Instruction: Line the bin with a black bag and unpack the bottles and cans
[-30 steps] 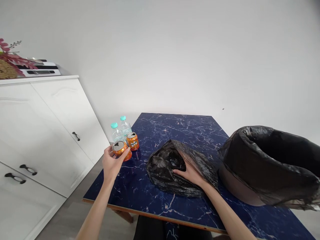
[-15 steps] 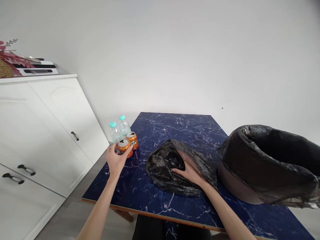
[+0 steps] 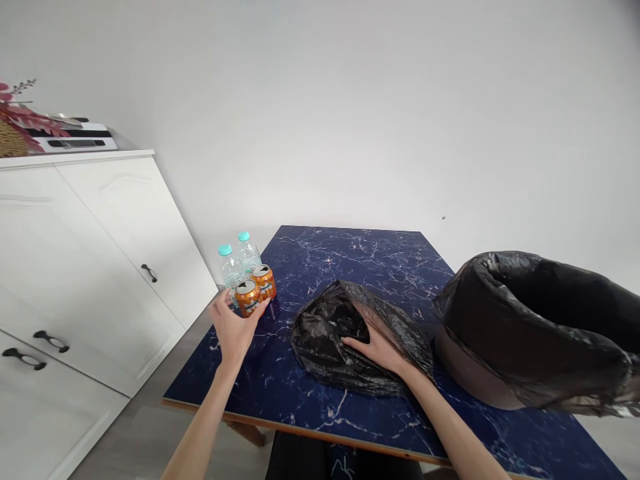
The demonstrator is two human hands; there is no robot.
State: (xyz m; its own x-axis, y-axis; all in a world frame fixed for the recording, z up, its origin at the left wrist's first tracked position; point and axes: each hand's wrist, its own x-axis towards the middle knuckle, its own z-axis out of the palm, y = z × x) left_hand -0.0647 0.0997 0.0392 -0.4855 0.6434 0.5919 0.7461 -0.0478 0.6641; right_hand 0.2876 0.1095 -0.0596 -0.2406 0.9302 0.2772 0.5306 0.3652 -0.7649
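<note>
Beside two orange soda cans stands my left hand [image 3: 234,331], thumb and fingers spread around the nearer can [image 3: 247,297]. The fingers are apart, with a gap to the can; whether a fingertip touches it I cannot tell. Another orange can [image 3: 264,283] stands just behind it. Inside the mouth of a crumpled black plastic bag [image 3: 325,353] lies my right hand [image 3: 379,343]. Its thumb is stretched out in plain view, while the thin film covers the other fingers, which look extended. Both cans are upright, their tops facing up.
Two clear bottles with turquoise caps [image 3: 243,236] stand behind the cans. A bin lined with a black bag [image 3: 530,333] stands at the right of the blue marbled table [image 3: 350,253]. White cabinets [image 3: 100,267] are on the left, by the wall.
My left hand has loosened around the nearer can and drawn slightly down, its fingers wider apart. The nearer can appears turned, its label now facing me. My right hand stays in the bag.
</note>
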